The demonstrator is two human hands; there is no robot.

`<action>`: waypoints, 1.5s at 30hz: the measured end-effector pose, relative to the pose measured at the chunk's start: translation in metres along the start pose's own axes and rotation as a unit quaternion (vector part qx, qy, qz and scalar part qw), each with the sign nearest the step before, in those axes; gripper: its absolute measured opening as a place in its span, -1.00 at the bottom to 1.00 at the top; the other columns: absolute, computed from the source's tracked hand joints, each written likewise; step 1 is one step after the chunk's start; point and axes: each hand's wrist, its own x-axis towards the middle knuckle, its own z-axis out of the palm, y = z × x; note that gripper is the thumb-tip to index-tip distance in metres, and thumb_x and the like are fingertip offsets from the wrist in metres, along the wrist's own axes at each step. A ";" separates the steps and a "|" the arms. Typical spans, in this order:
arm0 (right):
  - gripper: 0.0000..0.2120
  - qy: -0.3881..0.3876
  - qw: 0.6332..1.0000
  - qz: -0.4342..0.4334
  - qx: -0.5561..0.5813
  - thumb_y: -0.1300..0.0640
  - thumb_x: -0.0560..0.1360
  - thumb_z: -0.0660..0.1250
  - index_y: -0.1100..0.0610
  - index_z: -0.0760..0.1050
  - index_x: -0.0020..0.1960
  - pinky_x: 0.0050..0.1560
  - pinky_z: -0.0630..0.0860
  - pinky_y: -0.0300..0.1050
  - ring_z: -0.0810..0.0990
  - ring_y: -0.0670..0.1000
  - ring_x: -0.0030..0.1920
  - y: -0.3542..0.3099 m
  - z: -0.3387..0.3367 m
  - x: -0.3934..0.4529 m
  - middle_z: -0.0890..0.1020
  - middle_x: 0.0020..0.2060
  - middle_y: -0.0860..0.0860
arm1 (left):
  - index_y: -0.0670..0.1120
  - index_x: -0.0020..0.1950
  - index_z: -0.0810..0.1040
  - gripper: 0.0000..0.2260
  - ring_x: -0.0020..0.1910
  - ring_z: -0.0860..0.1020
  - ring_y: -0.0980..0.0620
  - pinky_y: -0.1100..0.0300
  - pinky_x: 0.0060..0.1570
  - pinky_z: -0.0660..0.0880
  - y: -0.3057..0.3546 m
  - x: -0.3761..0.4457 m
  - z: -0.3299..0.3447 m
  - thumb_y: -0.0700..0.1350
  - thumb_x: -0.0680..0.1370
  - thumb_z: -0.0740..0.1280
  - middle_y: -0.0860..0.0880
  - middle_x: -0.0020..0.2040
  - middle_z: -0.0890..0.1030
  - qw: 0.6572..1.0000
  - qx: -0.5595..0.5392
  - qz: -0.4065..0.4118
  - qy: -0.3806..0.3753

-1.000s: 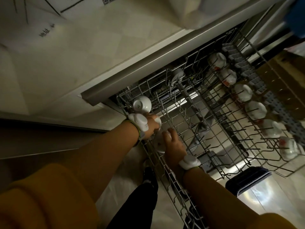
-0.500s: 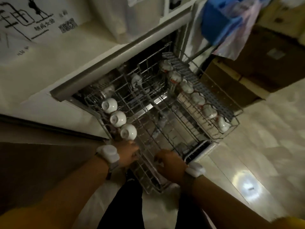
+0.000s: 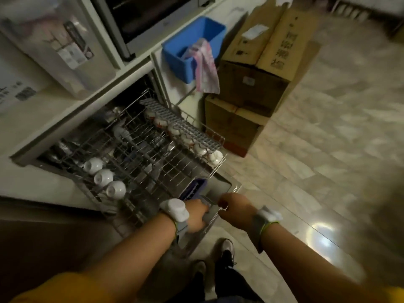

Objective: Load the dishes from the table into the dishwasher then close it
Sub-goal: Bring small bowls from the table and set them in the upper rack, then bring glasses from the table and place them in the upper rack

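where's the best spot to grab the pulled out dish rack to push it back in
Take the dish rack by its front rail, from the open-door side, one hand either side of centre. That bare wire edge faces the person; the left hand and right hand are already there, clear of the white bowls.

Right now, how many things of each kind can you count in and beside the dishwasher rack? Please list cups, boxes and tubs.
White cups, left row of the rack: 3
White cups, right row: about 6, blurred
Cardboard boxes: 2
Blue tub: 1
Total: about 12
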 end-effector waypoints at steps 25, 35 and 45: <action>-0.84 0.471 0.803 0.331 0.157 0.03 0.48 0.30 0.07 0.55 0.01 -0.05 0.42 -0.20 0.56 0.01 -0.01 0.501 -0.238 -0.446 0.58 -0.04 -0.01 | -0.10 0.07 0.54 -0.89 -0.07 0.62 0.02 0.12 -0.12 0.56 0.761 0.149 -0.034 -0.20 0.62 0.24 -0.09 -0.03 0.60 0.884 -0.377 0.247 -0.121; -0.90 0.586 0.615 0.449 0.279 0.03 0.47 0.37 -0.03 0.56 -0.01 -0.10 0.46 -0.24 0.55 -0.12 -0.12 0.683 -0.265 -0.577 0.57 -0.15 -0.12 | -0.09 0.14 0.57 -0.84 0.10 0.61 -0.02 0.07 0.10 0.57 1.012 0.220 0.017 -0.17 0.61 0.26 -0.11 0.09 0.63 0.891 -0.231 0.316 -0.228; -0.92 0.583 0.477 0.557 0.349 0.07 0.45 0.38 -0.03 0.54 -0.06 -0.07 0.51 -0.21 0.55 -0.13 -0.19 0.790 -0.259 -0.642 0.57 -0.14 -0.11 | -0.08 0.11 0.56 -0.88 -0.02 0.60 0.07 0.19 -0.03 0.54 1.169 0.287 0.074 -0.17 0.59 0.28 -0.11 0.11 0.61 0.888 -0.053 0.317 -0.329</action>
